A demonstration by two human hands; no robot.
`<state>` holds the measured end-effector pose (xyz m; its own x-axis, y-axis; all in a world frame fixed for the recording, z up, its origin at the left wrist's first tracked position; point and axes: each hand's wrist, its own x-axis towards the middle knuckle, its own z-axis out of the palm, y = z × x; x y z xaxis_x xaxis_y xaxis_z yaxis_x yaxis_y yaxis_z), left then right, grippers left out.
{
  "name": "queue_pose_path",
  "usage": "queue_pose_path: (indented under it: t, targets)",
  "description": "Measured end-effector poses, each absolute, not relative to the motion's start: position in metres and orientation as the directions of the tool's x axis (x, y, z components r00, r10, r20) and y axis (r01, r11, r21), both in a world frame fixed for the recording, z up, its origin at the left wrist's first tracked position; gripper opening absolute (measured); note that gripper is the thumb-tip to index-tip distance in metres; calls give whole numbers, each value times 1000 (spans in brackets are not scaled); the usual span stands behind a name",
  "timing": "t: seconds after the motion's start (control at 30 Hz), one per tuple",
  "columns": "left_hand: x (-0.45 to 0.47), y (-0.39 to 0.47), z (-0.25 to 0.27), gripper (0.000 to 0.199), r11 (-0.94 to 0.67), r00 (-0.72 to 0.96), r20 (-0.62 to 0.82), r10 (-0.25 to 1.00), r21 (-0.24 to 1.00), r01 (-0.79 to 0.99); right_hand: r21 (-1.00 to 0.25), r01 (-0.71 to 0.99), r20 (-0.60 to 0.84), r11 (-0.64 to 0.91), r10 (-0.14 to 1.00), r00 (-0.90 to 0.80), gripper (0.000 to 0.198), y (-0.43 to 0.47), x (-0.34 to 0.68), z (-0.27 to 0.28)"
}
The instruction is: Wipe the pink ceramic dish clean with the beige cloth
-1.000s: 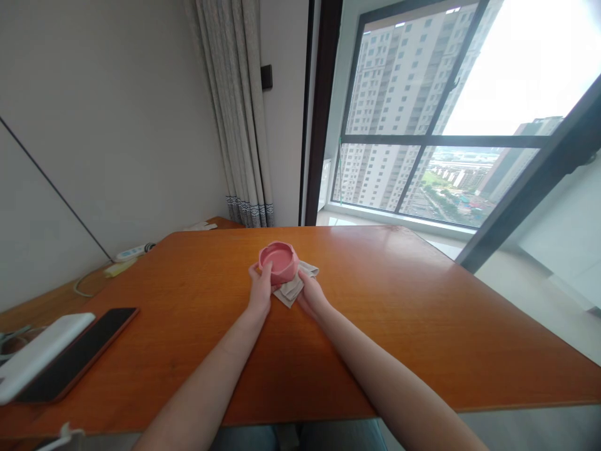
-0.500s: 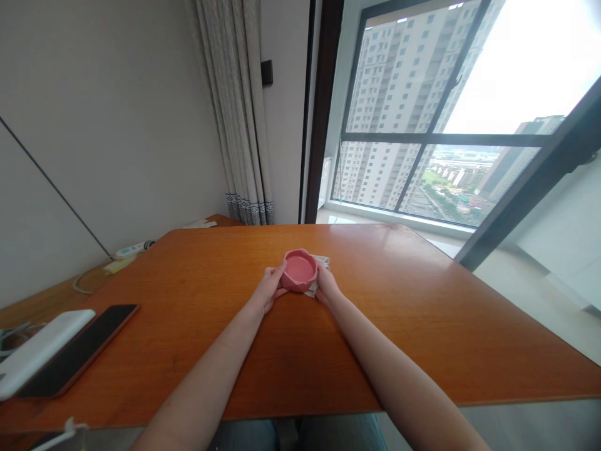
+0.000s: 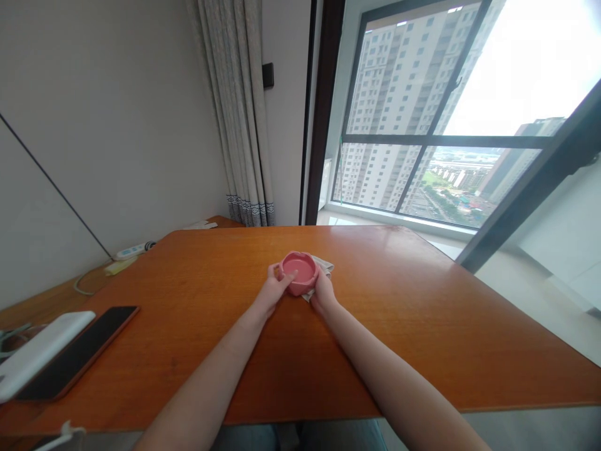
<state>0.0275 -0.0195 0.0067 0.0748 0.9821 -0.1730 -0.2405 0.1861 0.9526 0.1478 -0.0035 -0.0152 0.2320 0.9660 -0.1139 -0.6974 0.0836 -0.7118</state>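
A small, shallow pink bowl (image 3: 299, 268) with a wavy, notched rim is tilted towards me above the middle of the table. My left hand (image 3: 273, 290) grips its left side, with the thumb over the rim onto the inside and the fingers around the outer wall. On the right side, my right hand (image 3: 323, 292) is closed against the bowl with a pale, patterned cloth (image 3: 325, 265) bunched behind its fingers. Part of the cloth also shows below the bowl; the right fingertips are hidden.
A dark-screened phone (image 3: 79, 351) and a white power bank (image 3: 44, 357) lie on the wooden table (image 3: 422, 326) at the left. Beyond the left edge are a power strip (image 3: 134, 250) and cables. A curtain (image 3: 239, 125) and a large window (image 3: 422, 138) stand behind.
My left thumb has moved from the bowl's outer edge over its rim to the inside. The bowl has tipped slightly, and more cloth shows at its right.
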Motion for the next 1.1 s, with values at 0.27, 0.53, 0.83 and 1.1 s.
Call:
queue_pose_path:
  t: [0.27, 0.53, 0.83, 1.1]
  targets:
    - [25, -25, 13, 45, 315, 339, -215, 916, 908, -276, -796, -581, -142, -169, 986, -91, 19, 2, 172, -6]
    - [30, -16, 9, 31, 82, -38, -123, 992, 832, -549, -728, -681, -187, -71, 977, 98, 22, -5, 145, -5]
    - [29, -28, 17, 45, 258, 296, -144, 944, 883, -392, -868, -496, -119, -6, 973, 196, 19, 5, 166, -17]
    - [29, -18, 3, 39, 143, 119, -100, 988, 883, -447, -737, -671, -186, -80, 979, 87, 19, 5, 159, -11]
